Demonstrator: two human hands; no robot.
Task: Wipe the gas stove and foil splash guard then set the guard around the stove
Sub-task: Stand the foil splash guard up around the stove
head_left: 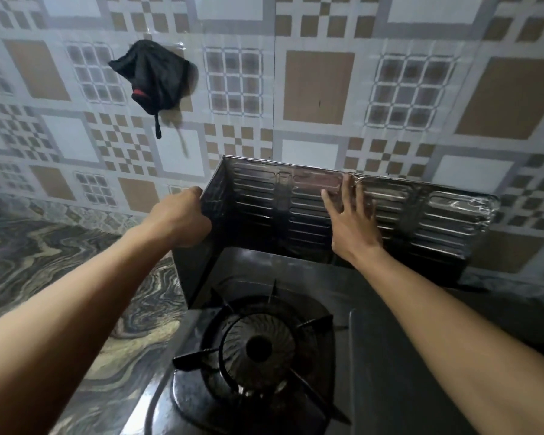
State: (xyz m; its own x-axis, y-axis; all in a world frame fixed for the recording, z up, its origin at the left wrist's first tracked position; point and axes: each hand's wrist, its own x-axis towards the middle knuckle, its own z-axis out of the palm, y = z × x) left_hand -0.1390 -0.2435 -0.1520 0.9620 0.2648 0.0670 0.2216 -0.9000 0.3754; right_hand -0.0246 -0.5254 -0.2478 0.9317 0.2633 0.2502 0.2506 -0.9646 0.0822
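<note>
- At the left rear corner of the stove (390,356), the left hand (182,215) grips the front edge of the side panel of the splash guard (421,221), with its fingers curled round that edge.
- Behind the stove, the right hand (352,221) lies flat against the guard's back panel. Its fingers are straight and spread, and it holds nothing.
- The guard stands upright along the stove's back and left side, folded into a corner at the left rear. Its right part runs on flat along the back of the stove.
- On the stove's left half sits the burner (258,343), ringed by black pan-support prongs, low between the two forearms.
- Left of the stove spreads a marbled counter (44,262). A grey hose (151,412) curves by the stove's front left corner.
- Just behind the stove and guard rises a tiled wall (318,86). A black cloth (153,76) hangs on it, above and left of the stove.
- The guard is shiny silver foil pressed with rows of horizontal ribs. It is crumpled along its right edge and reflects dark lower down.
</note>
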